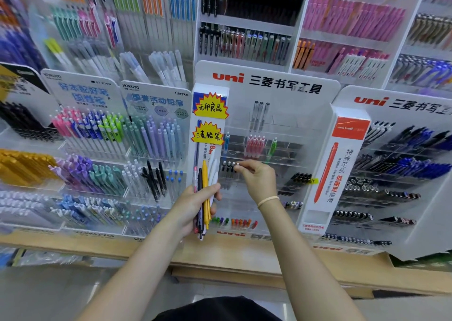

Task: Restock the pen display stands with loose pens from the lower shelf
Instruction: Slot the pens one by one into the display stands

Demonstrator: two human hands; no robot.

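Left grip clutches a bundle of slim plastic pens, upright; right grip pinches a white-capped pen at the clear acrylic uni stand, w/ black pens alongside.

Clear, glossy acrylic forms the tiered uni display stand at centre, its header card smooth white plastic or board. Loose pens gripped in the left hand have matt plastic barrels in yellow, white and black. The right hand pinches a pen tip with a glossy white cap. Toward 6 o'clock, the shelf edge shows pale, smooth wood grain. Yellow starburst labels at 11 o'clock look like matt paper.
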